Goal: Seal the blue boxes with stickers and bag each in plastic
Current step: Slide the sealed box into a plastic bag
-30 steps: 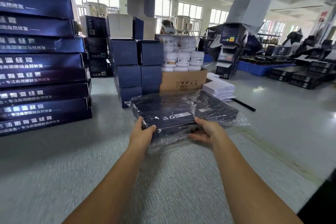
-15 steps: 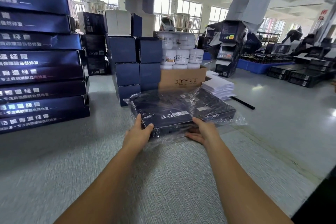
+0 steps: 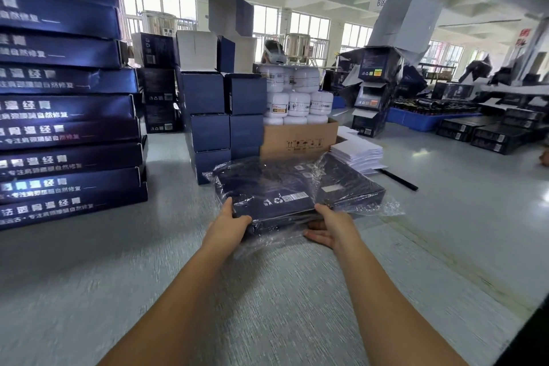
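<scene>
While clamping flat dark-blue cardboard box (image 3: 279, 187) in clear crinkly plastic bag (image 3: 386, 208) with left hand (image 3: 230, 224) and right hand (image 3: 332, 224), seemingly finishing bagging; next calls for tucking loose mouth

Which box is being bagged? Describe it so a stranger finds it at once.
On the grey table, find the cardboard carton holding white jars. Directly in front of it lies a flat dark blue box, gripped at its near edge by the left hand and right hand. Unlike the stacked boxes on the left, it sits in crinkled clear plastic.
</scene>
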